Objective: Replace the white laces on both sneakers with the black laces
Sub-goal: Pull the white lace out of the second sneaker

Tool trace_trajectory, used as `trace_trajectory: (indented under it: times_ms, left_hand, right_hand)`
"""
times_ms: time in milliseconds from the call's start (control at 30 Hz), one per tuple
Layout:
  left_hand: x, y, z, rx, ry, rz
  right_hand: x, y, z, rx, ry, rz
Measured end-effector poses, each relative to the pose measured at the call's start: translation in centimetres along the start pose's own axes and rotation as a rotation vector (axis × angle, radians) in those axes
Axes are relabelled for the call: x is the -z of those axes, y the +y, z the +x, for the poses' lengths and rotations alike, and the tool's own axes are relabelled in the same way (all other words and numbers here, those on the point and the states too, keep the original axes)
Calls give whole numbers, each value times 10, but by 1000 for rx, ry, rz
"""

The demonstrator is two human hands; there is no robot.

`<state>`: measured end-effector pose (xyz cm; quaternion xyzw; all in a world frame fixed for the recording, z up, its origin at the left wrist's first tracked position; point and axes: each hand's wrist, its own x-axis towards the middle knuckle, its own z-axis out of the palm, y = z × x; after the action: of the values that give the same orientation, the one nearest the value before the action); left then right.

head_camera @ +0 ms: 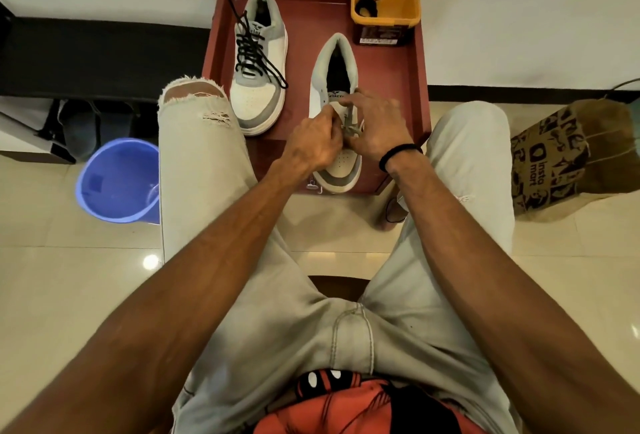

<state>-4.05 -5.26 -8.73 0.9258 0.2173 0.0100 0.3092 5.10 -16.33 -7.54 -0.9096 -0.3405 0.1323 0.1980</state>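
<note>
left hand [313, 146] fingers pinch white lace [348, 123] | right hand [375, 128] fingers pinch same lace | near sneaker [337, 97] on surface [311, 10] | black-laced sneaker [258, 62] at 10 o'clock | black lace [367, 7] in tub [385, 0] at 1 o'clock

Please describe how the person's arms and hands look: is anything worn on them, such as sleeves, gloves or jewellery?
Both forearms are bare, with no sleeves showing. The left hand wears no glove and no visible ring or band. The right hand is also ungloved; a thin black band circles its wrist. No watch or markings are visible.
</note>
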Motion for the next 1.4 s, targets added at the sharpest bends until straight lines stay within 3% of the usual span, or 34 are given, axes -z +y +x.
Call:
trace_trajectory:
  times_ms: [200,367,467,600,867,967,1100,1267,1333,1400]
  left_hand:
    - [13,-6,8,114,-54,-211]
    - [13,-29,5,221,151,-470]
    - [10,-31,3,115,240,-356]
    - [11,-20,0,-157,202,5]
    - [10,-18,3,-209,153,173]
    - [11,-20,5,-208,149,122]
    - [18,-16,9,-65,258,-148]
    - [32,-23,12,410,313,-762]
    - [31,-25,9,402,345,-645]
    - [29,-24,5,246,378,-402]
  right_hand:
    - [1,0,0,-21,8,-4]
    - [4,-1,-3,-19,48,66]
    - [2,0,-3,3,50,83]
    - [2,1,0,49,46,76]
    - [4,-2,-1,50,40,74]
    - [5,-3,-2,55,35,67]
    - [5,-3,-2,30,43,74]
    - [7,-6,-1,8,26,54]
    - [7,-7,-1,-1,19,49]
    - [7,-7,0,-7,22,56]
